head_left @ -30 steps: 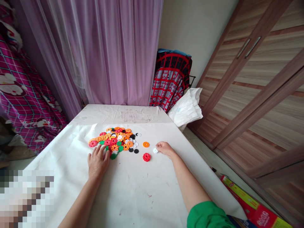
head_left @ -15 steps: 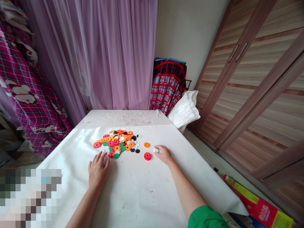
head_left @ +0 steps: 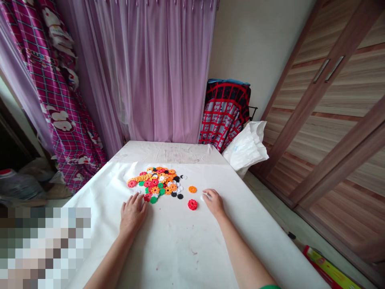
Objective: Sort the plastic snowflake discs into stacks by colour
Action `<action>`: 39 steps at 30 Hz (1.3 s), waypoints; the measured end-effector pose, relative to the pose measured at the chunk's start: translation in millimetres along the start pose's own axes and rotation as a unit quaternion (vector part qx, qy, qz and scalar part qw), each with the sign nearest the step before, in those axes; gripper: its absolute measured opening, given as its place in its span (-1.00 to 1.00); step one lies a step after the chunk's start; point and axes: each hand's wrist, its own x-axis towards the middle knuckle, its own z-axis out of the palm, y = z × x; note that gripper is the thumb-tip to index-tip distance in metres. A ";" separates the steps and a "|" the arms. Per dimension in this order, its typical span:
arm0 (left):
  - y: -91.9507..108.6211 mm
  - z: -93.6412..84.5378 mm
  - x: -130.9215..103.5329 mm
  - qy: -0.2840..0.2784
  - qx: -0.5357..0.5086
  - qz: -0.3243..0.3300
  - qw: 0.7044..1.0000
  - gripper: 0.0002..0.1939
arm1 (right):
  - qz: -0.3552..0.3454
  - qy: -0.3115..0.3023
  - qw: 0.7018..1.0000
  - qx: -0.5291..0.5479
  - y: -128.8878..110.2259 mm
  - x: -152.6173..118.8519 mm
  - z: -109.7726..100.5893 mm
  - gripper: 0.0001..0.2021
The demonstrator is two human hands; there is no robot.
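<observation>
The thumb and index finger of the right hand (head_left: 215, 202) are drawn narrow around a small white plastic disc (head_left: 202, 197), part of it showing past the fingertips; whether it is one disc or several pressed together, I can't tell from here. The left hand (head_left: 132, 212) lies palm down with its fingers somewhat spread, nothing visible in its grasp. Just beyond those left fingertips sits a white notched plastic disc (head_left: 138, 192); I can't make out whether they touch it.

Close by the right fingertips, towards the left hand, are a round red notched plastic piece (head_left: 193, 204), thick enough to look like a small stack, and, a little farther off, a flat orange plastic disc (head_left: 192, 189). The two lie apart from one another. Judging by how things lie, this is at an early stage: only the red, the orange and the pinched white piece stand apart on the right, while the great bulk is in a loose, mixed heap of orange, red, green, black and white flower-shaped discs (head_left: 155, 180), just past the left fingers and well apart from the right ones.

Everything rests on a table under a creased white cover (head_left: 174, 245). Behind it hangs a lilac curtain (head_left: 168, 80), with a crumpled white bag (head_left: 246, 146) at the far right corner.
</observation>
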 end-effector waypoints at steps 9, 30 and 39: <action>-0.8 5.5 12.2 -0.017 0.022 -0.006 1.000 -0.50 | -0.112 -0.202 0.962 -0.142 -84.8 45.4 35.1 -0.71; -2.5 -0.4 10.6 0.000 -0.077 0.005 0.997 -0.49 | 0.012 -0.046 0.998 -0.039 -4.4 21.7 -33.7 -0.85; -2.1 -2.6 10.9 0.016 -0.077 0.004 0.997 -0.52 | -0.067 -0.034 0.994 -0.073 1.1 -4.6 -25.8 -0.90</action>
